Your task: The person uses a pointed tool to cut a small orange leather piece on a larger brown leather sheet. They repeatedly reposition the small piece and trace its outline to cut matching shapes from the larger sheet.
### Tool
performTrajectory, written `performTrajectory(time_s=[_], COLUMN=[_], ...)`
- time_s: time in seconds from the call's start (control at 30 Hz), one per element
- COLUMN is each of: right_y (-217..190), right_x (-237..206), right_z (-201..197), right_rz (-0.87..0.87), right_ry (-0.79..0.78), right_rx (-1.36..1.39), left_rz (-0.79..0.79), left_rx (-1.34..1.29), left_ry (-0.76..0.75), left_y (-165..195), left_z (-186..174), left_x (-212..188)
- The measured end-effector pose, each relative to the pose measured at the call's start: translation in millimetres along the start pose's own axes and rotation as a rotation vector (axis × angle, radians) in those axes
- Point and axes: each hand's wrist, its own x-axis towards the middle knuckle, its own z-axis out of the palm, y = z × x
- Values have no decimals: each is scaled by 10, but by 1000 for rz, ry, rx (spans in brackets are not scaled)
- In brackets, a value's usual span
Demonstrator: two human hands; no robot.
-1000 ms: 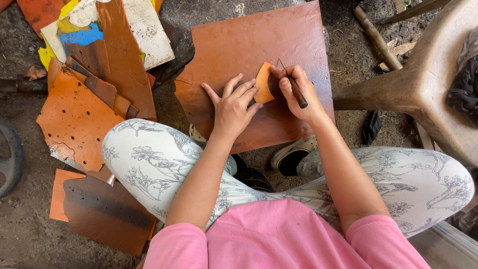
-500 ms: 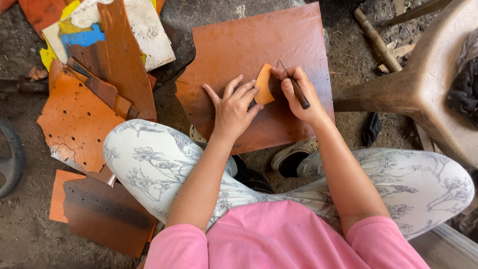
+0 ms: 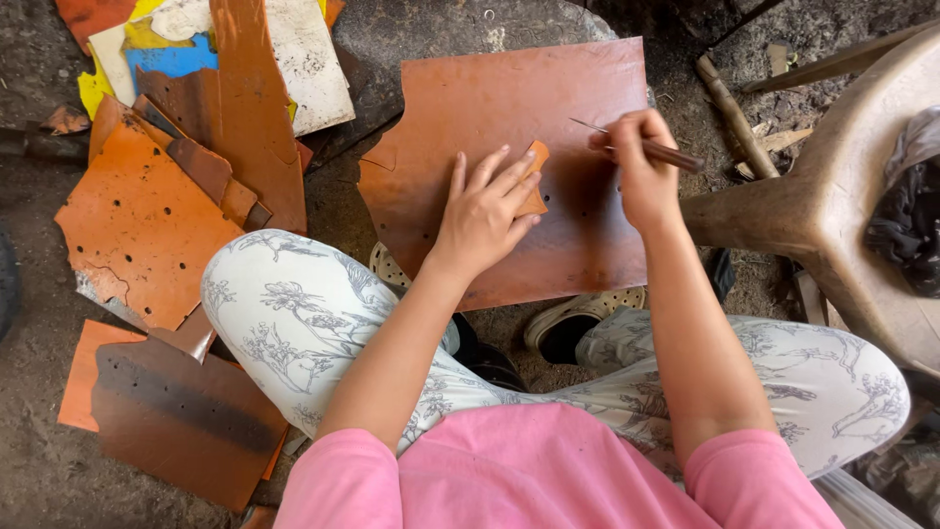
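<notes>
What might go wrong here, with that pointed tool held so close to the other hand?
1. The right hand holds a thin pointed tool with a brown wooden handle close to the left hand's fingers, which press a small orange leather piece; a slip might prick them.
2. The large brown leather sheet lies on uneven ground, so it may shift under pressure.
3. The small piece could slide beneath the left hand, spoiling the mark.
</notes>
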Motion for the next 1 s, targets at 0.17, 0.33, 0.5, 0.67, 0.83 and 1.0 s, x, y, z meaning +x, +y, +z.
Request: performTrajectory(time_s=[0.17,0.33,0.5,0.67,0.83,1.0], right_y=[-162,-241,-162,-87,-67,-44], right_x=[80,97,25,-32,-54,-64], right_z=[231,265,247,260,253,233], right_rz=[83,127,104,89,102,75], right_ry=[-82,-43,-38,-12,-5,4], right_rx=[8,-151,-41,-14,27,38], left_rz=[-4,-29,-22,-25,-24,-24], left_rx=[84,82,88,85,56,0], left_ry=[-58,-46,-21,-8,1,-6], left_y=[-1,-10,-24,-13,-5,-50], left_z=[9,64,109,132,97,41], left_x=[47,21,0,-8,6,-24])
